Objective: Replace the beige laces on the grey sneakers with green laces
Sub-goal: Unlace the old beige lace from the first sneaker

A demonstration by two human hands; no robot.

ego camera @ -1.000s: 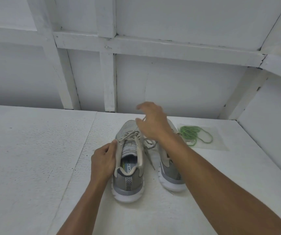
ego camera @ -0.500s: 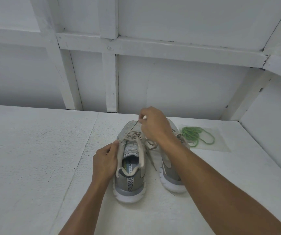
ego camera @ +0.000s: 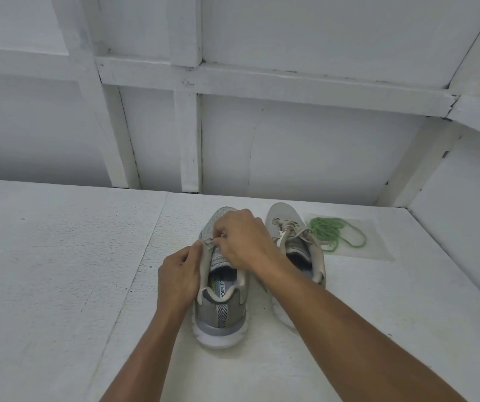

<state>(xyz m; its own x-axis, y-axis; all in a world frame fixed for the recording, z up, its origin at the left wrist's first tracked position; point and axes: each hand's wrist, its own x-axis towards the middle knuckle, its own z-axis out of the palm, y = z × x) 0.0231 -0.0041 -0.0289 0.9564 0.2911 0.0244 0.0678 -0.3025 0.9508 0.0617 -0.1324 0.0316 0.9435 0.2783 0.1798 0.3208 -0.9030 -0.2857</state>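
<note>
Forearms came in from the lower edge and met over the grey sneaker (ego camera: 220,314). It stood flat on its white sole on the white surface (ego camera: 59,271), with the heel toward the person.

The left hand (ego camera: 179,274) was at the left side of this sneaker. Its fingers were curled round the beige edge of the opening and the thumb pressed near the top eyelets, so the hand gripped the shoe.

The right hand (ego camera: 244,242) lay over the tongue of the same sneaker, a little farther than the left hand. Its fingers were bent together, and thumb and forefinger pinched a beige lace (ego camera: 209,242) at the left eyelet row, just beside the left thumb. How much lace was in the eyelets I could not tell, because this hand covered them.

To the right of the grey sneaker and slightly farther stood the second sneaker (ego camera: 296,242), turned the same way and near it. The right forearm hid its heel. Its own beige laces (ego camera: 288,230) lay loose over its tongue.

Still more to the right of the grey sneaker, past the second one, the green laces (ego camera: 334,232) lay in a loose bundle on a clear plastic sheet (ego camera: 378,245).

Behind the grey sneaker the surface ended at a white wall (ego camera: 305,146) with painted beams.
</note>
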